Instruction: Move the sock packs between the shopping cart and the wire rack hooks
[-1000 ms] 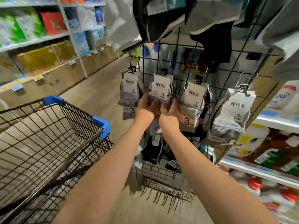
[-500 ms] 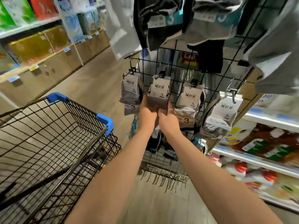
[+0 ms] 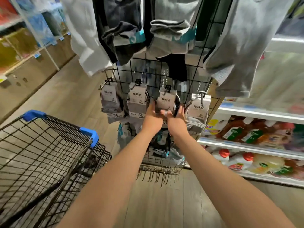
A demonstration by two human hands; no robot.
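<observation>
The grey carded sock pack (image 3: pixel 166 102) hangs upright, third along on the black wire grid rack (image 3: pixel 189 76). My left hand (image 3: pixel 153 117) grips its lower left edge; my right hand (image 3: pixel 177 120), fingers spread, brackets its right side from below.

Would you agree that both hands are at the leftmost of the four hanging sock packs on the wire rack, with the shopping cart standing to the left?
Not quite: the head view shows the left hand and right hand at the third sock pack from the left, not the leftmost. The rest stands: four packs hang on the wire rack, and the shopping cart is to the left.
</observation>
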